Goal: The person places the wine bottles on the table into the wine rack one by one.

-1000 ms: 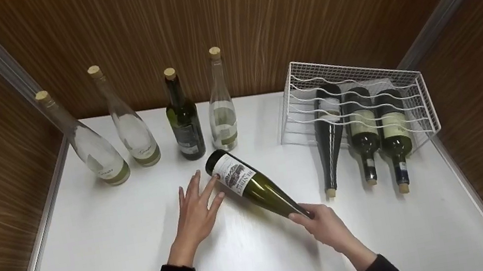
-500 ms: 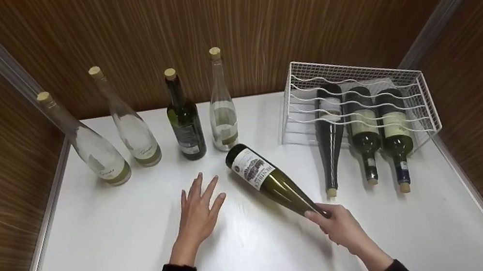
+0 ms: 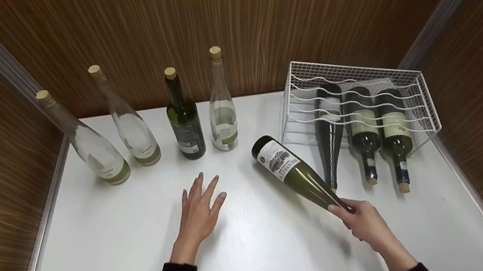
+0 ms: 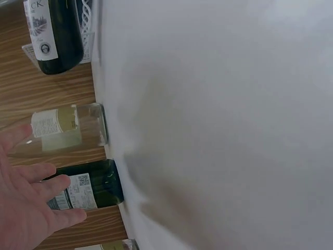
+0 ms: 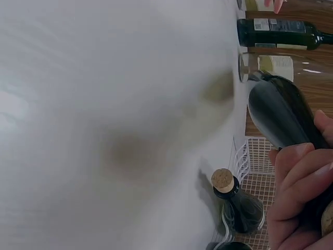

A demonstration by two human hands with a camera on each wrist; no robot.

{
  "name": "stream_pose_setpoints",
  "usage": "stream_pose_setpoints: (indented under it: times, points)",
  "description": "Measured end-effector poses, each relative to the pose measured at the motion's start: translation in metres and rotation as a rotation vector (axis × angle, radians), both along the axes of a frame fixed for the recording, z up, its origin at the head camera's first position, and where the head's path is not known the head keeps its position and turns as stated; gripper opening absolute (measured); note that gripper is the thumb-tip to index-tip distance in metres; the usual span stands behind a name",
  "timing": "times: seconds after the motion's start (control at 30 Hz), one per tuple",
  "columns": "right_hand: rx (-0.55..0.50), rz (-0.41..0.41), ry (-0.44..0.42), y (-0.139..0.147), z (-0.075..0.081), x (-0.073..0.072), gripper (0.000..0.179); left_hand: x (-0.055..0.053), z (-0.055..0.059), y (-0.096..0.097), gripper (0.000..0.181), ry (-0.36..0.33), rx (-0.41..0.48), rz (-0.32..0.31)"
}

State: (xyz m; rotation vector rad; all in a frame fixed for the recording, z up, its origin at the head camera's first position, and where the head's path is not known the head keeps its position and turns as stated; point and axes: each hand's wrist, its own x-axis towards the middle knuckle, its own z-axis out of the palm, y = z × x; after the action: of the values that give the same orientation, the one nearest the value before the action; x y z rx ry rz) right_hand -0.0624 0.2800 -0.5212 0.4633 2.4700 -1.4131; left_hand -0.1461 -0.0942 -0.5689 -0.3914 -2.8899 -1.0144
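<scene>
A green wine bottle (image 3: 305, 179) with a white label is gripped round its neck by my right hand (image 3: 366, 222). It hangs tilted over the table, base toward the upper left, left of the rack. In the right wrist view my fingers (image 5: 299, 177) curl round the neck, and a cork shows at the lower right edge. My left hand (image 3: 197, 209) hovers with fingers spread, holding nothing. Nearest to it stands a dark green bottle (image 3: 186, 127). Beside that is a clear bottle (image 3: 224, 123) with a cork.
A white wire rack (image 3: 427, 99) stands at the back right. Three dark bottles lie in it, necks toward me, among them a slim bottle (image 3: 333, 140) on the left. Two clear bottles, including the corner bottle (image 3: 99, 152), stand at the back left. Wood-grain walls (image 3: 242, 22) enclose the white table (image 3: 263, 264).
My right hand has carried the wine bottle rightward, away from my left hand and closer to the rack. The left hand has stayed nearly in place.
</scene>
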Motion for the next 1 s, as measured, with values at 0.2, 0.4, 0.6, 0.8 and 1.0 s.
stream_pose_setpoints:
  times: [0.2,0.4,0.6,0.8,1.0]
  points:
    - [0.017,-0.038,-0.028,0.010,0.003,0.004,0.060,0.000,-0.001,-0.001,0.059,-0.012,-0.003,0.006]
    - [0.032,-0.054,-0.062,0.018,0.007,0.006,0.060,0.000,-0.002,-0.001,0.062,-0.033,-0.009,0.011]
    - [0.042,-0.078,-0.070,0.025,0.010,0.008,0.064,0.001,-0.002,-0.001,0.064,-0.043,-0.016,0.005]
    - [0.062,-0.090,-0.085,0.030,0.016,0.010,0.073,0.002,-0.003,0.002,0.067,-0.065,-0.007,-0.016]
    - [0.060,-0.110,-0.066,0.033,0.015,0.009,0.068,0.001,-0.001,0.008,0.068,-0.071,-0.011,-0.049]
